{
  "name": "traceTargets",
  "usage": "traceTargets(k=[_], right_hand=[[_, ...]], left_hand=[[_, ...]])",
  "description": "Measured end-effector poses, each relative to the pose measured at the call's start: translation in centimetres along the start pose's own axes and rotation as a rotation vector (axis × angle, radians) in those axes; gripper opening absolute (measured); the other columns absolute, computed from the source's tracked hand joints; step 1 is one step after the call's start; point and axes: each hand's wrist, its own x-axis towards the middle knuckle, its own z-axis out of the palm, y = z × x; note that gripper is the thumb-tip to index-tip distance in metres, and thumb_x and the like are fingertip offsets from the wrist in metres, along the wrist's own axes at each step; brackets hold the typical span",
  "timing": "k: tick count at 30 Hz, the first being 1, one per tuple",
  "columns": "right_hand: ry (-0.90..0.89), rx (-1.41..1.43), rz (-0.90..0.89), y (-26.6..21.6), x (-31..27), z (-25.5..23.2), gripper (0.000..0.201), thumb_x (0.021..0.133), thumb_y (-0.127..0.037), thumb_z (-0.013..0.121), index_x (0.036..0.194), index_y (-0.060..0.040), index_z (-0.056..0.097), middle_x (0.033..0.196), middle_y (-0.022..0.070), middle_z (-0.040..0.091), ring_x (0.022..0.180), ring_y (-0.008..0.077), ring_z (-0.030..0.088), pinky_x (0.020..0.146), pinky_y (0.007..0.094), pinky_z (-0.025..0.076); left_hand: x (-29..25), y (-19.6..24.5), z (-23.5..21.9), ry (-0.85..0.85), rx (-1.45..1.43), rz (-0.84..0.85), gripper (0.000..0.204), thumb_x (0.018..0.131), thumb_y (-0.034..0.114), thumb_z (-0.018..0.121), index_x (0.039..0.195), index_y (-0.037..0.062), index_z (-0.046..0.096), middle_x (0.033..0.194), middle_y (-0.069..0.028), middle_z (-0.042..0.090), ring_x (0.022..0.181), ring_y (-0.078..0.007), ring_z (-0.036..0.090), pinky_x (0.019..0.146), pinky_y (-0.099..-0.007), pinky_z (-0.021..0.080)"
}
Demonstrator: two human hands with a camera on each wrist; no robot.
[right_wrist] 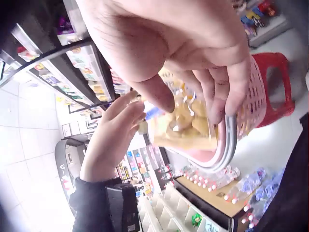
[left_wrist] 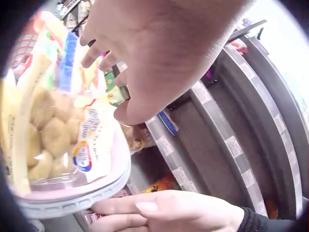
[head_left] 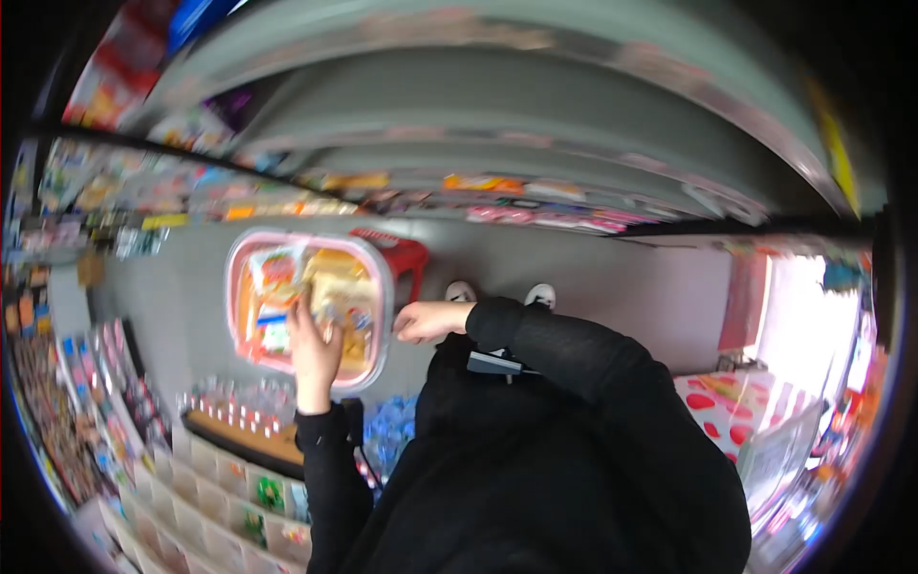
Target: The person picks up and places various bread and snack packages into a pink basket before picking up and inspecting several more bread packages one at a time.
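A pink basket with a pale rim [head_left: 232, 316] holds packaged foods, among them a clear bag of round yellowish pieces [left_wrist: 55, 133]. Over its contents, in the head view, is the left hand [head_left: 317, 354], its fingers relaxed and apart; no item shows in its grasp in the left wrist view. The right hand [head_left: 432, 320] is beside the basket's near-side rim, fingers loosely bent. In the right wrist view the fingertips of this hand [right_wrist: 193, 53] are right by the grey rim edge [right_wrist: 231, 140]; whether they touch it cannot be told.
A red stool [head_left: 411, 263] is under or beside the basket. Grey shelves [head_left: 574, 105] run along the top of the head view. Bottles [head_left: 244, 402], blue-tinted bottles [head_left: 390, 430] and white divided bins [head_left: 206, 478] stand below left. A red-dotted surface [head_left: 741, 407] is at right.
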Motion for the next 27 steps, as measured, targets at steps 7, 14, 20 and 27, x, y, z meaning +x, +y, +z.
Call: traceTargets(k=[7, 14, 20, 27], right_hand=[[0.744, 0.000, -0.377, 7.3, -19.7, -8.1, 0.035, 0.081, -0.022, 0.053, 0.109, -0.0015, 0.047, 0.097, 0.0090, 0.055, 0.090, 0.0144, 0.052, 0.079, 0.0274, 0.041], [1.676, 0.012, -0.365, 16.6, -34.8, -11.7, 0.037, 0.075, -0.011, 0.055, 0.109, -0.0006, 0.045, 0.105, 0.0117, 0.050, 0.090, 0.0182, 0.052, 0.076, 0.0287, 0.042], [1.952, 0.605, -0.579, 17.4, -38.9, -15.3, 0.069, 0.075, -0.006, 0.055, 0.129, 0.0031, 0.014, 0.130, 0.0208, 0.025, 0.110, 0.0268, 0.039, 0.088, 0.0313, 0.036], [1.983, 0.688, -0.711, 17.1, -40.2, -17.6, 0.066, 0.080, -0.009, 0.050, 0.128, 0.0057, 0.008, 0.130, 0.0256, 0.019, 0.111, 0.0260, 0.039, 0.092, 0.0291, 0.031]], left_hand=[[6.1, 19.1, 3.3, -0.624, -0.114, 0.518, 0.050, 0.074, 0.024, 0.056, 0.114, -0.0010, 0.042, 0.103, -0.0218, 0.050, 0.093, -0.0369, 0.050, 0.080, -0.0399, 0.040], [8.6, 37.7, 14.6, -0.824, -0.428, 0.881, 0.055, 0.076, 0.028, 0.054, 0.117, -0.0048, 0.037, 0.112, -0.0261, 0.045, 0.107, -0.0335, 0.044, 0.087, -0.0352, 0.037], [10.6, 48.8, 23.5, -0.677, -0.411, 0.736, 0.061, 0.073, 0.033, 0.062, 0.118, -0.0016, 0.038, 0.112, -0.0196, 0.048, 0.102, -0.0283, 0.048, 0.086, -0.0329, 0.038], [11.6, 52.8, 27.4, -0.797, -0.588, 0.611, 0.053, 0.071, 0.037, 0.064, 0.110, 0.0029, 0.049, 0.109, -0.0123, 0.051, 0.100, -0.0218, 0.047, 0.085, -0.0294, 0.037]])
